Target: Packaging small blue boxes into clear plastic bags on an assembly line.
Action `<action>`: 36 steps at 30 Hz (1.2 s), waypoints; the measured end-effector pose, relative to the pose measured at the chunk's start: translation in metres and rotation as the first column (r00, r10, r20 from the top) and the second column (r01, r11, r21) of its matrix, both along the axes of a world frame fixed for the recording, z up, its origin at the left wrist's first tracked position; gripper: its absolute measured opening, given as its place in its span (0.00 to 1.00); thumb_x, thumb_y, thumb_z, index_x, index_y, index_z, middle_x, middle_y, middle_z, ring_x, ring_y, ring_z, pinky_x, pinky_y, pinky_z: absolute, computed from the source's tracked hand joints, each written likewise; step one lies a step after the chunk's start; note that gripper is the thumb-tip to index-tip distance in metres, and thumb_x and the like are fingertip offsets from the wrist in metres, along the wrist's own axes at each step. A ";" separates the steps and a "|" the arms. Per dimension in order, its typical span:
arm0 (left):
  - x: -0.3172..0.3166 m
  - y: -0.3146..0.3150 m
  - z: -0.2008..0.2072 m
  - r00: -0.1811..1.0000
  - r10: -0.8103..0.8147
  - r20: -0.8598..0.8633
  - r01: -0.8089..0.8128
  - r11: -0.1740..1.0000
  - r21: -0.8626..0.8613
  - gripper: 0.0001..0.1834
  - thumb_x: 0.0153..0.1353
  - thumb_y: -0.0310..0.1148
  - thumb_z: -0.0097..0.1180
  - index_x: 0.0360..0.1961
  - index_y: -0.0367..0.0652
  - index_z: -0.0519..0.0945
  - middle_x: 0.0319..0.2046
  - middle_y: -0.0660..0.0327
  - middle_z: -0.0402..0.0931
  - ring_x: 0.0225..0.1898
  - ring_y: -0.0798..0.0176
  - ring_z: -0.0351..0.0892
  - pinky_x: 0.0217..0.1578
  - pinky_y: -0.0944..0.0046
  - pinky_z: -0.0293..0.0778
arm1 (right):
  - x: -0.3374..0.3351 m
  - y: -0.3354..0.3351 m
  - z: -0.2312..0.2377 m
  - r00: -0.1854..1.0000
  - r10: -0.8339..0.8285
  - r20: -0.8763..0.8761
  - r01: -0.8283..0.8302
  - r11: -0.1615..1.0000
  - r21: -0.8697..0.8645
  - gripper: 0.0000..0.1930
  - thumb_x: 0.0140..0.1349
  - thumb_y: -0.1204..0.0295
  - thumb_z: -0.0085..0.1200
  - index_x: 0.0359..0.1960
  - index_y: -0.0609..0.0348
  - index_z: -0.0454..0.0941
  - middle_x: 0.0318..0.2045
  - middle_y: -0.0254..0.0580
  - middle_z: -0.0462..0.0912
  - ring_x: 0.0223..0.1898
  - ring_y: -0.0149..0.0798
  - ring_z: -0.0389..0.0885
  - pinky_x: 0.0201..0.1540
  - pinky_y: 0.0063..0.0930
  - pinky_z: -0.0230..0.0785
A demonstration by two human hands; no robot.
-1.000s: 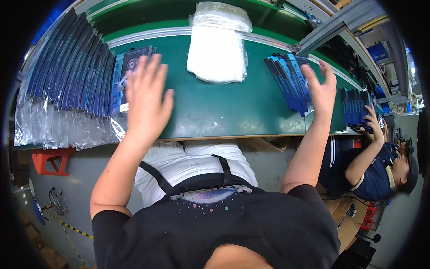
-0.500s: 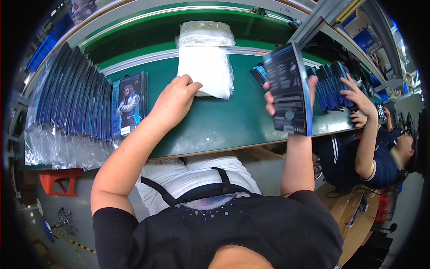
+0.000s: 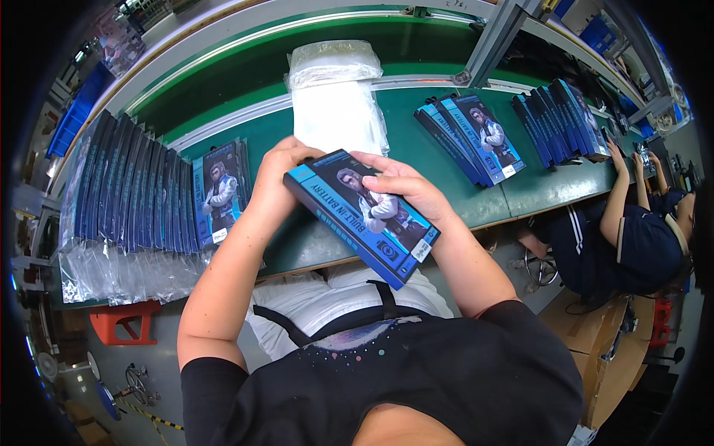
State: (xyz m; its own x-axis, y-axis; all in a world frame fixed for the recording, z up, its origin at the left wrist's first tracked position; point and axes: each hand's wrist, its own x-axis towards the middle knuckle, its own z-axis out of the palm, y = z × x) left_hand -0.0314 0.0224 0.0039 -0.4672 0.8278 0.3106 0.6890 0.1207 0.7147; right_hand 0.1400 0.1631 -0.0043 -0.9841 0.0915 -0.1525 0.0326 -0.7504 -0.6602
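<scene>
In my right hand [image 3: 405, 186] is a slim blue-and-black retail box [image 3: 364, 208], tilted, its front with a printed figure facing up. The thumb lies on the front and the fingers wrap around the far edge. My left hand [image 3: 279, 175] is curled closed at the box's upper left corner, by the near edge of a stack of clear plastic bags [image 3: 335, 115]. The box hides its fingertips, so what they grip cannot be made out.
Left on the green table [image 3: 297, 249] stands a long row of bagged boxes [image 3: 126, 186]. To the right lie a few unbagged boxes [image 3: 472, 137], and beyond them another group of boxes [image 3: 558, 123]. A co-worker [image 3: 632, 230] sits at the right. A metal post [image 3: 498, 44] rises behind.
My right hand has brought the box from the right to the middle and turned its printed-figure side up. My left hand has shifted slightly left and down. The co-worker's hands have moved off their boxes.
</scene>
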 end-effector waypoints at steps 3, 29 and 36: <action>-0.008 -0.005 -0.011 0.973 0.098 0.209 -0.083 0.993 -0.081 0.11 0.51 0.23 0.57 0.36 0.35 0.83 0.29 0.57 0.80 0.27 0.66 0.76 0.33 0.69 0.73 | 0.006 0.004 0.008 0.999 0.012 -0.037 -0.008 0.994 0.109 0.29 0.56 0.78 0.57 0.59 0.73 0.62 0.46 0.52 0.79 0.42 0.35 0.82 0.45 0.25 0.75; 0.024 -0.025 0.019 0.990 -0.079 -0.117 0.084 0.996 0.042 0.15 0.52 0.20 0.57 0.43 0.41 0.82 0.26 0.57 0.78 0.27 0.65 0.77 0.32 0.67 0.73 | 0.006 -0.007 -0.003 0.893 -0.444 0.069 0.387 0.838 0.385 0.14 0.55 0.80 0.59 0.40 0.72 0.69 0.35 0.48 0.81 0.34 0.32 0.81 0.39 0.22 0.74; 0.035 -0.016 0.007 0.417 -0.096 0.904 -0.230 0.951 0.207 0.21 0.60 0.31 0.58 0.52 0.30 0.71 0.40 0.57 0.78 0.38 0.65 0.79 0.41 0.66 0.76 | 0.011 -0.025 0.003 0.890 -0.455 -0.040 0.439 0.828 0.349 0.10 0.55 0.74 0.63 0.22 0.58 0.73 0.24 0.36 0.80 0.25 0.22 0.75 0.28 0.15 0.67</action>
State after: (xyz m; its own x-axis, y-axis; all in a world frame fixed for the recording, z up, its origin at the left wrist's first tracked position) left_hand 0.0036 0.0060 0.0108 -0.6583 0.7405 -0.1352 -0.3693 -0.1612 0.9152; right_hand 0.1509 0.1382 -0.0014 -0.8162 0.5734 -0.0711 -0.2179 -0.4195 -0.8812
